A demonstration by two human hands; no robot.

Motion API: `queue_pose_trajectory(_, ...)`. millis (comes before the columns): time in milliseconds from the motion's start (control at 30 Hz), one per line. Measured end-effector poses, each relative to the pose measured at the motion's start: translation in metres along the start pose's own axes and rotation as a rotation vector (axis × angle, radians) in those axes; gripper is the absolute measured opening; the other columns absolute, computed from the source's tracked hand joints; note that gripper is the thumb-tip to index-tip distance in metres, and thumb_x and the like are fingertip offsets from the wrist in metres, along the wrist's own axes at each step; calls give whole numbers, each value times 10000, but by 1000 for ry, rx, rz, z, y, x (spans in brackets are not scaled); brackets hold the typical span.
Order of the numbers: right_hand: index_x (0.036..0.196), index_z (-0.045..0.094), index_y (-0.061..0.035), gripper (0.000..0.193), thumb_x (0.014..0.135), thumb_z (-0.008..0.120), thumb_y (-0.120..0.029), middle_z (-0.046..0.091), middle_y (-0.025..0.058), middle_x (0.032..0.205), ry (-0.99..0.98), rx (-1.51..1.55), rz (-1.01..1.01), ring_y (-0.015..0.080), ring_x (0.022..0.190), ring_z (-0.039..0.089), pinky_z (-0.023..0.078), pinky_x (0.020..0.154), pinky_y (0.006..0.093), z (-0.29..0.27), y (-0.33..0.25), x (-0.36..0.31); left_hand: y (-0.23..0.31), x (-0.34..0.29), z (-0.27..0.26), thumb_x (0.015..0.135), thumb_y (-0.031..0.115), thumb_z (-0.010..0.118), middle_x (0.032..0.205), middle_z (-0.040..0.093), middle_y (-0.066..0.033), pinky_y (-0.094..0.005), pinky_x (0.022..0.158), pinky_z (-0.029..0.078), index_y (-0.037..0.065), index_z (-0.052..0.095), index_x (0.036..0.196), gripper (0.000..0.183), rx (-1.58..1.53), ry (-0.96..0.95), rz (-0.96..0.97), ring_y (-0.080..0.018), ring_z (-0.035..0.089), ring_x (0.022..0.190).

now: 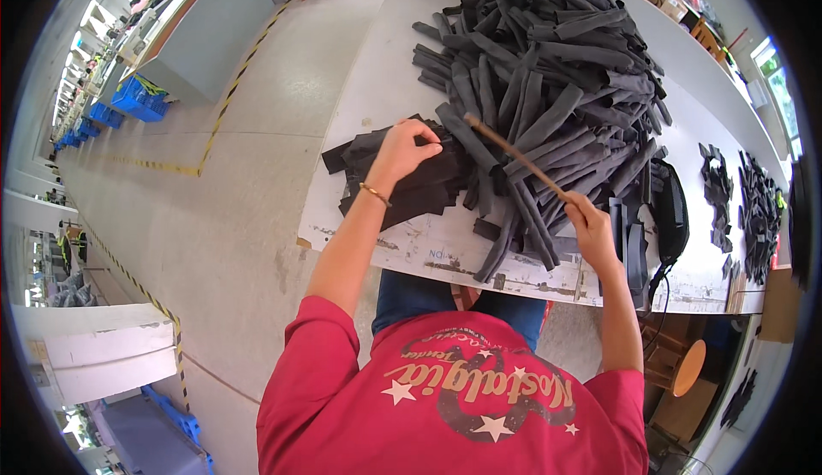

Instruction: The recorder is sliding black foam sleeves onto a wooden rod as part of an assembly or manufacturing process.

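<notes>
My right hand [591, 227] is closed round the near end of a thin wooden stick [521, 158]. The stick slants up and left across the pile, its far tip beside the end of a dark grey fabric tube [467, 137]. Over a stack of flat black fabric pieces [411, 191], my left hand [409, 151] has its thumb and fingertips drawn together in a pinch; whether something thin is between them I cannot make out. A large heap of rolled dark grey fabric tubes [556, 55] spreads over the white table beyond both hands.
The white table [360, 89] has a worn near edge close to my body. A black bag-like item with a cord [670, 209] lies right of the heap, with more dark pieces [758, 218] further right. A round wooden stool [687, 368] stands below the table's right side.
</notes>
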State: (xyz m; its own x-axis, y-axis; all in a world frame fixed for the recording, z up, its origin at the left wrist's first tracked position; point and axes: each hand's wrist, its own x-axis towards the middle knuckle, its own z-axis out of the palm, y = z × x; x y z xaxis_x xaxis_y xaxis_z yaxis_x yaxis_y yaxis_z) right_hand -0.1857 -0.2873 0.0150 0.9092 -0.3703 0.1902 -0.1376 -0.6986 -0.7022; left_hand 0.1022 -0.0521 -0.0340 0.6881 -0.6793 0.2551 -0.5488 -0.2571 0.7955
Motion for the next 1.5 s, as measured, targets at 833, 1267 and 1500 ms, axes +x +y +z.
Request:
queue_pose_trajectory(833,1178,542,-26,272,928,525,-131,444,-25,607,-194,610,264,50,522,405,347,476,236,86,-27,-26,133,-63,28,740,89,671,1013,623,-89,-375,972,365,58,633,972,237,171,-63,635,-265,555,1068)
queue_pose_trajectory(1267,1072,562,-19,200,960,459,-149,462,58,605,-8,504,273,112,559,431,379,529,283,167,-58,-74,71,-101,75,894,274,618,832,639,-87,-372,720,539,48,591,940,232,-1773,485,-532,-198,622,721)
queue_pose_trajectory(1500,973,568,-18,215,970,453,-199,522,141,613,-176,415,343,212,522,511,408,510,328,161,-48,-108,73,-93,63,873,270,652,715,611,-55,-299,531,478,79,562,808,221,-1668,549,-596,-140,560,569)
